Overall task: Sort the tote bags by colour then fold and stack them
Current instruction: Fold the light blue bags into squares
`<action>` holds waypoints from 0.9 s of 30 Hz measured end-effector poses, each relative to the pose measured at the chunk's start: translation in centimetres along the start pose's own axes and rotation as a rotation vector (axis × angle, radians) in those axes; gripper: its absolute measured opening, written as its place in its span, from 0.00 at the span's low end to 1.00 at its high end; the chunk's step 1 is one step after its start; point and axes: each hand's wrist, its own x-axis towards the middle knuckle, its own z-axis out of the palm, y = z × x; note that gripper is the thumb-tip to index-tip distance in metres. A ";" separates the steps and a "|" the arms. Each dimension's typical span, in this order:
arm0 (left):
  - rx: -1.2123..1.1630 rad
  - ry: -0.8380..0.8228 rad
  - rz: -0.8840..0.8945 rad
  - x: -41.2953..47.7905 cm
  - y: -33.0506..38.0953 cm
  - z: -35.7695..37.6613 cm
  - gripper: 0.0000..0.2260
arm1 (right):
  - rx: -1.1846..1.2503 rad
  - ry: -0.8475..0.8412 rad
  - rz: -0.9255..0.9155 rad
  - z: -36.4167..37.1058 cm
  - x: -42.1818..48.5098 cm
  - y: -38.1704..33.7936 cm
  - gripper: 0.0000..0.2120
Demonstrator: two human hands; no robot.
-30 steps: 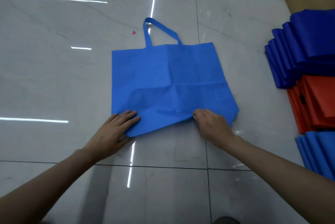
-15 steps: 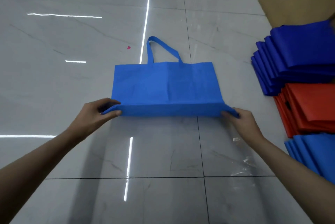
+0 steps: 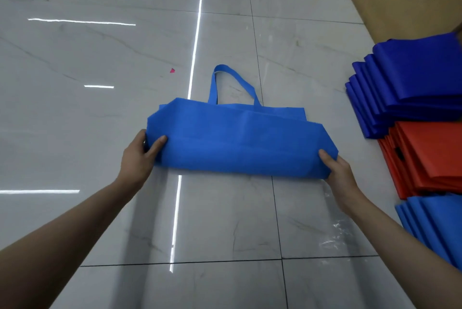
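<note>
Left hand [image 3: 138, 158] and right hand [image 3: 337, 171] each grasp one end of the folded blue tote bag [image 3: 237, 143] over the tiled floor [image 3: 225, 221]; stacked dark-blue [image 3: 412, 83], red [image 3: 430, 156] and blue bags [image 3: 435, 223] lie right.

Red bag stack [image 3: 430, 156] partly beyond right edge

One head-worn wide-angle view, looking forward and down (steeply), close above the tiled floor [image 3: 75, 121]
</note>
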 end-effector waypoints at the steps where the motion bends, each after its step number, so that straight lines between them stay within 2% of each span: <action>1: 0.025 0.018 -0.011 0.3 0.0 0.3 0.16 | -0.031 0.031 -0.004 0.2 0.1 0.3 0.19; 3: 0.061 0.043 -0.023 0.7 0.0 0.8 0.18 | -0.174 0.130 -0.041 0.6 0.7 0.4 0.13; 7: 0.135 0.098 -0.016 1.1 -0.4 1.3 0.17 | -0.452 0.326 -0.161 2.0 3.3 -0.4 0.21; 13: 0.322 0.111 -0.063 2.6 -0.8 1.8 0.15 | -1.044 0.448 -0.083 4.1 7.0 -0.6 0.24; 15: 0.430 0.130 -0.058 3.0 -0.8 2.2 0.15 | -1.113 0.454 -0.047 4.3 7.6 0.0 0.25; 18: 0.535 0.153 -0.079 3.2 -0.8 2.7 0.14 | -1.069 0.487 -0.054 4.3 7.8 0.7 0.26; 22: 0.632 0.191 -0.146 3.3 -0.7 3.4 0.13 | -1.037 0.527 -0.096 4.0 7.3 1.3 0.20; 25: 0.699 0.234 -0.193 3.1 0.0 3.9 0.13 | -1.160 0.505 -0.067 4.4 7.2 1.6 0.19; 27: 0.757 0.275 -0.122 3.0 0.1 4.2 0.16 | -1.266 0.490 -0.028 4.9 7.5 1.6 0.19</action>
